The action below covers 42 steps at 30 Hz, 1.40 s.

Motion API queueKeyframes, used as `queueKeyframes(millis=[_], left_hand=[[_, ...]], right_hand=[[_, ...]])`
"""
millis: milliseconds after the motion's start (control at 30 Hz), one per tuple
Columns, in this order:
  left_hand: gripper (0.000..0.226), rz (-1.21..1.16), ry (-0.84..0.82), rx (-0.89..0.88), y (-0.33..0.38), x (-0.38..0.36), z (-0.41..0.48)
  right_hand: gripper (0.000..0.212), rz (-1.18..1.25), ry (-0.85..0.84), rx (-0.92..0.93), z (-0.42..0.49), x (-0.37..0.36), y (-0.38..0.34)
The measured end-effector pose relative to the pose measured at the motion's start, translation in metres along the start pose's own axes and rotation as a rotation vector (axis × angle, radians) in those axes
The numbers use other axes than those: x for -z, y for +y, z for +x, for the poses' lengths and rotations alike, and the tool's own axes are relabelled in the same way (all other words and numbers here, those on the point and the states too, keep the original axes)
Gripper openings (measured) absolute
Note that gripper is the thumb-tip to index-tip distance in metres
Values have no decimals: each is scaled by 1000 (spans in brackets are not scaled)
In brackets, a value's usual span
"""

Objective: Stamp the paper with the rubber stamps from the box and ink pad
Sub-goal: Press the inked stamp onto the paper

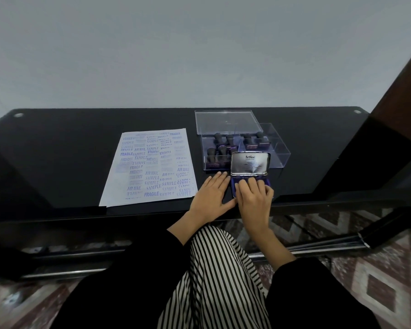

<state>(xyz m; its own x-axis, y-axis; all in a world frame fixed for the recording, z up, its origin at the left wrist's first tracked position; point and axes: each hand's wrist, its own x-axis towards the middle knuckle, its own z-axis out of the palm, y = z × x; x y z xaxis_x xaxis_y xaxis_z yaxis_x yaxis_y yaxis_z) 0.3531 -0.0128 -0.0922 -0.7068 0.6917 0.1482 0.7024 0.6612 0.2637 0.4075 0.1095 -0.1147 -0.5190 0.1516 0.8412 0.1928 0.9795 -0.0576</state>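
- The paper (150, 167) lies to the left of the left hand, already crowded with blue prints. A fresh stamp could land on an old print and read badly.
- The left hand (211, 193) rests flat on the surface (57, 150), fingers straight, holding nothing, just beside the ink pad's left edge.
- The right hand (254, 198) lies on the ink pad (250, 163), fingers relaxed across its tray, gripping nothing. Inked fingertips could smudge the paper, and the raised lid just beyond them could drop shut.
- The rubber stamps (226, 142) stand in the clear box (278, 148) just beyond both hands. Reaching over the lid risks knocking it.
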Motion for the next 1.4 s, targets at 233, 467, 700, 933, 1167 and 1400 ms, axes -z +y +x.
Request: queueKeyframes(millis=[233, 467, 700, 933, 1167, 1400], left_hand=[[72, 7, -1, 2, -2, -2, 1], [73, -13, 21, -5, -2, -4, 1], [82, -20, 20, -13, -3, -5, 2], [74, -26, 26, -15, -3, -7, 2], [73, -196, -36, 15, 0, 8, 2], [29, -537, 402, 4, -32, 60, -17]], right_hand=[[14, -28, 18, 27, 4, -3, 0], [24, 11, -115, -15, 35, -3, -1], [31, 37, -371, -89, 68, -8, -2], [23, 91, -470, -155, 72, -17, -2], [23, 109, -441, -118, 69, -13, 1], [26, 363, -275, -272, 84, 6, -13]])
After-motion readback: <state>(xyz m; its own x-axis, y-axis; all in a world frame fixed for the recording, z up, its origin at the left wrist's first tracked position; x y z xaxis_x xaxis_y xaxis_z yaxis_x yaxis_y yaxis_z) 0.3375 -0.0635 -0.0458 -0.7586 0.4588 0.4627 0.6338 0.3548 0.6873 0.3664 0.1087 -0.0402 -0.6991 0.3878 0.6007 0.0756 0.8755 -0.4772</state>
